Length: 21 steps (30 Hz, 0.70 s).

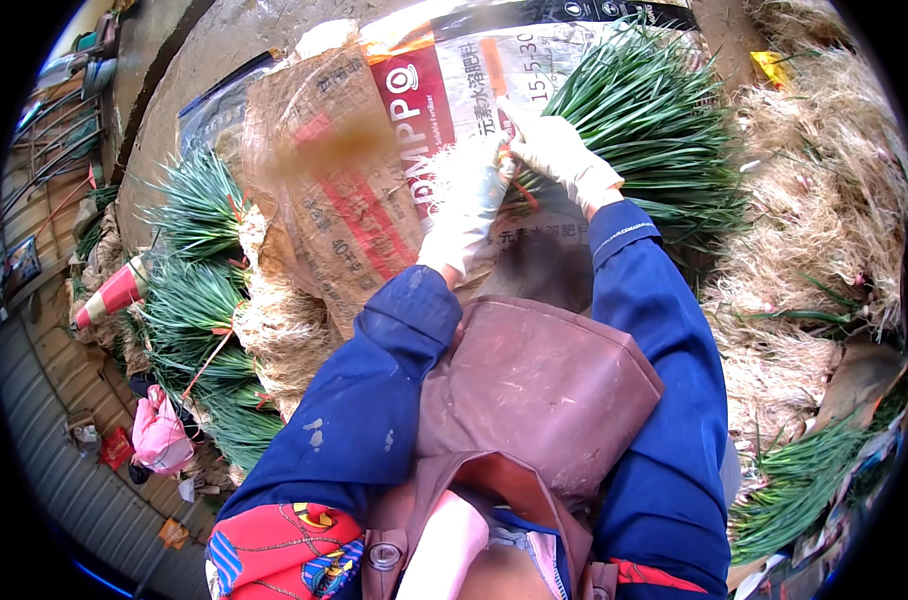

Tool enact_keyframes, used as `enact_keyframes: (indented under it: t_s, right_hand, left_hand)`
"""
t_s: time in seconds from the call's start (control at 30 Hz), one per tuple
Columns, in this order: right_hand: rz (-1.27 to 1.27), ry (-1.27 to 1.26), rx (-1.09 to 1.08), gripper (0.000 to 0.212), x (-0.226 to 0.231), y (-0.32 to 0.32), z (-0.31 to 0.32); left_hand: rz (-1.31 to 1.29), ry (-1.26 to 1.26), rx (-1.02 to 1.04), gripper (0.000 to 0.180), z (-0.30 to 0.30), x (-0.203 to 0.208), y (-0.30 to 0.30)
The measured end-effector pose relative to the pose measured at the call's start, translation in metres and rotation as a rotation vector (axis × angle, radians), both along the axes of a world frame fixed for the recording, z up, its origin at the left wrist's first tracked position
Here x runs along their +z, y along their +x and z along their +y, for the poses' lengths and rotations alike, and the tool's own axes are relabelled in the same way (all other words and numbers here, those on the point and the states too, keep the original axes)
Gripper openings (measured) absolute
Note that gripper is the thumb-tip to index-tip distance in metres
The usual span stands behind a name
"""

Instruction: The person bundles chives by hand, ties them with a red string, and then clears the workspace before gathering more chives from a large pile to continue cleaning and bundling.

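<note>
A bunch of green onions (644, 125) lies in front of me, its long green leaves fanned out to the right. Both my hands wear whitish gloves and meet at its bound left end. An orange-red tie (523, 193) shows there, with a bit of it between my fingertips. My left hand (471, 195) has its fingers closed on the tie, beside pale roots. From the right, my right hand (562, 155) reaches over the stems, its fingers pinched at the same tie. The gloves partly hide the tie and the stems.
Printed plastic sacks (324, 180) are spread under the work. Tied green onion bundles (199, 290) are stacked at the left, roots inward. A large heap of loose onions with dry roots (814, 190) fills the right side. A pink bag (161, 432) lies at the lower left.
</note>
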State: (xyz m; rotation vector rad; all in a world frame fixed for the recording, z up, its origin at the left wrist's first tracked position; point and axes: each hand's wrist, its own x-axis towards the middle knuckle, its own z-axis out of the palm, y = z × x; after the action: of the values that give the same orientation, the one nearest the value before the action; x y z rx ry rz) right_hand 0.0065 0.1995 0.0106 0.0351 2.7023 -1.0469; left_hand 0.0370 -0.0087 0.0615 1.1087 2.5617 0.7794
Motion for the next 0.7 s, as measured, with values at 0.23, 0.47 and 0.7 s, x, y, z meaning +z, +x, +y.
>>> enact_keyframes:
  t_s: [0.23, 0.47, 0.7]
  right_hand:
    - [0.043, -0.181, -0.059, 0.048, -0.009, 0.005, 0.002]
    - [0.059, -0.312, -0.083, 0.037, -0.011, 0.018, 0.016]
    - [0.041, -0.346, -0.009, 0.024, 0.002, 0.016, 0.012]
  left_hand:
    - [-0.458, -0.015, 0.292, 0.019, 0.045, -0.050, -0.055]
    - [-1.814, 0.331, 0.721, 0.009, 0.062, -0.043, -0.081]
    - [-1.729, 0.340, 0.804, 0.005, 0.053, -0.040, -0.078]
